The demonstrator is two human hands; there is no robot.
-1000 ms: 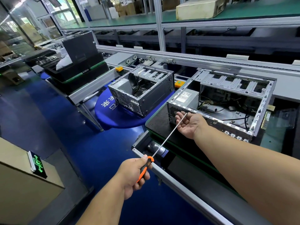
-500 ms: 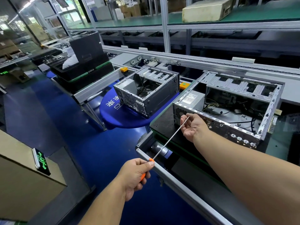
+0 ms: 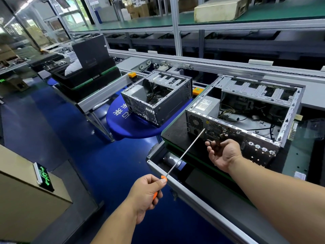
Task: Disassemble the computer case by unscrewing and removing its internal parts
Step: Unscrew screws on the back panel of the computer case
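Open computer case [image 3: 246, 118] lies on its side on the black pallet [image 3: 175, 127] of the conveyor, rear panel toward the camera, power supply [image 3: 205, 104] in its near left corner.

Left hand [image 3: 149, 194] grips the orange handle of a long-shaft screwdriver [image 3: 184, 154]; the tip reaches the rear panel just beside the fan grille [image 3: 215, 130].

Right hand [image 3: 223, 154] is palm-up under the grille, fingers loosely curled; holds nothing that I can make out.

Judgement: step is backing out a power-supply screw. Keep the shaft square to the panel, press axially, seat the tip before turning, right hand cupped below to catch the screw.

Not resolved: the screw head itself, whether the tip is engaged, right fingertips (blurred). Cabling inside the case partly hidden by the frame.
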